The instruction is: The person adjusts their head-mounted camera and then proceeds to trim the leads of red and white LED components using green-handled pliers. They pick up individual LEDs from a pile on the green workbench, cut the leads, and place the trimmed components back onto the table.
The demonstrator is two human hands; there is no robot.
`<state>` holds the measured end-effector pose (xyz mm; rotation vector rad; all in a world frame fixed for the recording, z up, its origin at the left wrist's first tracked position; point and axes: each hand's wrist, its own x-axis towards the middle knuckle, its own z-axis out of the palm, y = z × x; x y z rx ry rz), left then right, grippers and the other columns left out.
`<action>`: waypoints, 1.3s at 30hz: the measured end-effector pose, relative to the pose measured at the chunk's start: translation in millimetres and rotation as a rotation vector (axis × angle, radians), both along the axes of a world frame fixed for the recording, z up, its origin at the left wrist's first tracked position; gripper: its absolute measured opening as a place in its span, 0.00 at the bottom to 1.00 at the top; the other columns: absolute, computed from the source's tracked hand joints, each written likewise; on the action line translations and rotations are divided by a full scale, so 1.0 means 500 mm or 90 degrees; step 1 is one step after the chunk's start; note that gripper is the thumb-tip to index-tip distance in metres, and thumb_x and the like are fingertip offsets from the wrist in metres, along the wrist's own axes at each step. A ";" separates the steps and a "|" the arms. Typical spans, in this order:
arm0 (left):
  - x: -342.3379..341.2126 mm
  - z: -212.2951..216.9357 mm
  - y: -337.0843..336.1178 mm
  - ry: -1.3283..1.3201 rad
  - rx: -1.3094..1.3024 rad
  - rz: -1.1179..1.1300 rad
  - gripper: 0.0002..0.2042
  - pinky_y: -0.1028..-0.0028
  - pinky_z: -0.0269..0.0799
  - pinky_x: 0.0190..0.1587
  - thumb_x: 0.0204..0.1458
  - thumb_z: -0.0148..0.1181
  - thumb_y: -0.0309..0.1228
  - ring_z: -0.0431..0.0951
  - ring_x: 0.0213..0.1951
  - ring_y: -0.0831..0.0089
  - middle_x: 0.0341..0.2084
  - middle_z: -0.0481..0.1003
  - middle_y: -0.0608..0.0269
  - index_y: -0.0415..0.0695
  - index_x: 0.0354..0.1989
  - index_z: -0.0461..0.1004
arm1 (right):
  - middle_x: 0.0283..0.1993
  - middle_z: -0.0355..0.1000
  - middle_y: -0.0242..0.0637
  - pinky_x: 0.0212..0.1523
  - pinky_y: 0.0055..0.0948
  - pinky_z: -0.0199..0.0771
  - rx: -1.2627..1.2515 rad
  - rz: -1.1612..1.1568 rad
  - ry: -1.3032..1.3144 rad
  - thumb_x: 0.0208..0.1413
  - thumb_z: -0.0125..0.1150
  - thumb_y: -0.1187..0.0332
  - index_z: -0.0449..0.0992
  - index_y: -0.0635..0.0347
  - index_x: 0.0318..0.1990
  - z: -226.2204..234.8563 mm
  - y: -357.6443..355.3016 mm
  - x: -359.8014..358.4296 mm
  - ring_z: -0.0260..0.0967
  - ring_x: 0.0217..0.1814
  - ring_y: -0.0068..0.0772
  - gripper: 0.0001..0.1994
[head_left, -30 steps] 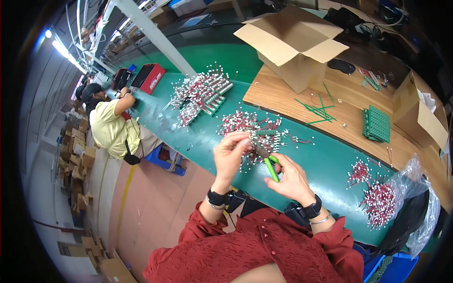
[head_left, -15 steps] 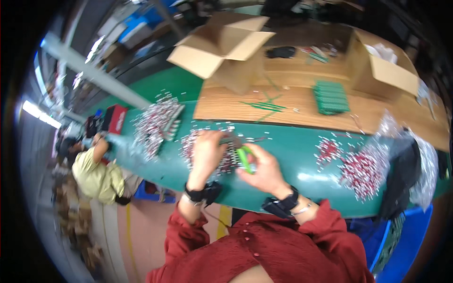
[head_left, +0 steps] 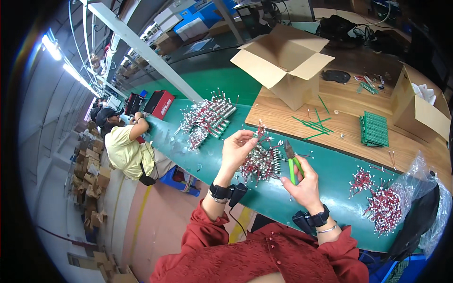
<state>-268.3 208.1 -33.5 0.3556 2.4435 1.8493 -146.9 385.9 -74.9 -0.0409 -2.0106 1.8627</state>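
My right hand [head_left: 306,185] is closed around green-handled cutting pliers [head_left: 292,164], whose dark jaws point away from me. My left hand [head_left: 236,152] is bent, its thumb and fingertips pinched together. Thin red wires [head_left: 261,126] with small white ends stand up just beyond those fingertips; whether the pinch holds one is not clear. Below and between both hands lies a heap of wired parts [head_left: 260,165], red leads with white and silvery ends, on the green table [head_left: 283,200]. A row of small silvery pieces shows at the heap's right side, near the plier jaws.
Another wired heap [head_left: 207,118] lies to the left; loose red-and-white wires [head_left: 383,207] lie right, by a clear plastic bag [head_left: 417,174]. A wooden board [head_left: 283,101] carries an open carton [head_left: 295,89], green strips [head_left: 314,123] and stacked green boards [head_left: 373,129]. A co-worker [head_left: 127,146] sits left.
The whole view has swung, so the table appears farther right and lower. My hands have moved apart, and the pliers now stand away from my left fingers.
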 end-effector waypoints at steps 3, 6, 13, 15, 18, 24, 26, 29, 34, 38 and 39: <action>0.016 0.006 -0.003 -0.041 0.190 0.032 0.10 0.84 0.66 0.30 0.50 0.58 0.26 0.70 0.27 0.84 0.28 0.74 0.66 0.36 0.40 0.71 | 0.28 0.63 0.31 0.26 0.20 0.64 0.023 0.021 -0.022 0.35 0.66 0.71 0.67 0.64 0.49 0.006 0.005 0.002 0.61 0.27 0.21 0.28; 0.028 -0.010 -0.005 -0.096 0.397 0.030 0.10 0.83 0.66 0.32 0.53 0.53 0.26 0.70 0.28 0.83 0.31 0.74 0.65 0.37 0.43 0.70 | 0.28 0.64 0.31 0.27 0.22 0.65 0.041 0.054 -0.046 0.35 0.66 0.69 0.67 0.63 0.49 0.005 0.003 0.005 0.62 0.26 0.23 0.28; 0.067 -0.029 0.001 -0.210 0.586 -0.018 0.10 0.76 0.69 0.42 0.55 0.50 0.27 0.73 0.37 0.75 0.38 0.74 0.63 0.39 0.44 0.68 | 0.28 0.66 0.33 0.28 0.24 0.66 0.086 0.175 -0.089 0.36 0.66 0.66 0.67 0.62 0.49 0.024 -0.006 0.013 0.63 0.25 0.25 0.28; 0.074 -0.026 0.009 -0.200 0.618 0.013 0.10 0.76 0.69 0.41 0.53 0.52 0.26 0.73 0.37 0.76 0.36 0.74 0.63 0.40 0.44 0.68 | 0.27 0.66 0.34 0.27 0.24 0.66 0.094 0.222 -0.121 0.36 0.66 0.65 0.67 0.62 0.49 0.029 -0.006 0.013 0.63 0.25 0.25 0.28; 0.080 -0.021 0.022 -0.168 0.653 0.022 0.11 0.74 0.70 0.43 0.52 0.54 0.25 0.73 0.37 0.75 0.36 0.73 0.63 0.41 0.44 0.67 | 0.27 0.66 0.28 0.27 0.23 0.65 -0.024 0.276 -0.130 0.37 0.67 0.64 0.67 0.62 0.49 0.004 -0.012 0.012 0.62 0.25 0.20 0.28; 0.088 -0.025 0.030 -0.097 0.633 0.000 0.11 0.70 0.70 0.45 0.50 0.54 0.22 0.73 0.40 0.71 0.37 0.73 0.61 0.40 0.43 0.67 | 0.30 0.63 0.25 0.33 0.18 0.63 -0.355 0.430 -0.204 0.42 0.66 0.67 0.68 0.60 0.48 0.005 -0.016 0.013 0.60 0.32 0.16 0.24; 0.095 -0.021 0.027 0.034 0.428 0.033 0.11 0.70 0.70 0.45 0.49 0.53 0.20 0.73 0.41 0.70 0.38 0.73 0.60 0.39 0.42 0.68 | 0.31 0.62 0.26 0.34 0.17 0.62 -0.418 0.439 -0.239 0.43 0.65 0.68 0.68 0.59 0.48 0.018 -0.011 0.016 0.60 0.34 0.16 0.23; 0.094 -0.001 0.011 0.330 -0.052 0.038 0.12 0.71 0.69 0.45 0.47 0.53 0.18 0.73 0.40 0.70 0.37 0.73 0.59 0.38 0.41 0.70 | 0.32 0.62 0.25 0.34 0.15 0.61 -0.415 0.419 -0.247 0.44 0.64 0.68 0.68 0.59 0.48 0.019 -0.006 0.014 0.60 0.34 0.15 0.22; 0.092 0.020 0.000 0.295 -0.168 -0.036 0.12 0.77 0.68 0.41 0.45 0.54 0.17 0.73 0.38 0.73 0.34 0.74 0.60 0.38 0.41 0.71 | 0.32 0.62 0.25 0.29 0.17 0.60 -0.439 0.459 -0.275 0.44 0.64 0.67 0.68 0.60 0.48 0.025 -0.005 0.018 0.59 0.31 0.14 0.22; 0.087 0.013 -0.001 0.117 0.061 -0.007 0.12 0.82 0.67 0.36 0.49 0.53 0.19 0.71 0.31 0.80 0.31 0.72 0.65 0.38 0.43 0.68 | 0.32 0.61 0.25 0.25 0.15 0.56 -0.376 0.447 -0.348 0.46 0.61 0.66 0.66 0.60 0.49 0.011 -0.012 0.015 0.57 0.28 0.13 0.21; 0.081 0.015 0.004 0.085 0.140 0.008 0.12 0.83 0.66 0.35 0.50 0.52 0.19 0.70 0.30 0.82 0.30 0.72 0.66 0.38 0.44 0.67 | 0.32 0.61 0.25 0.25 0.16 0.57 -0.380 0.433 -0.366 0.45 0.62 0.65 0.67 0.59 0.49 0.008 -0.010 0.014 0.57 0.29 0.13 0.22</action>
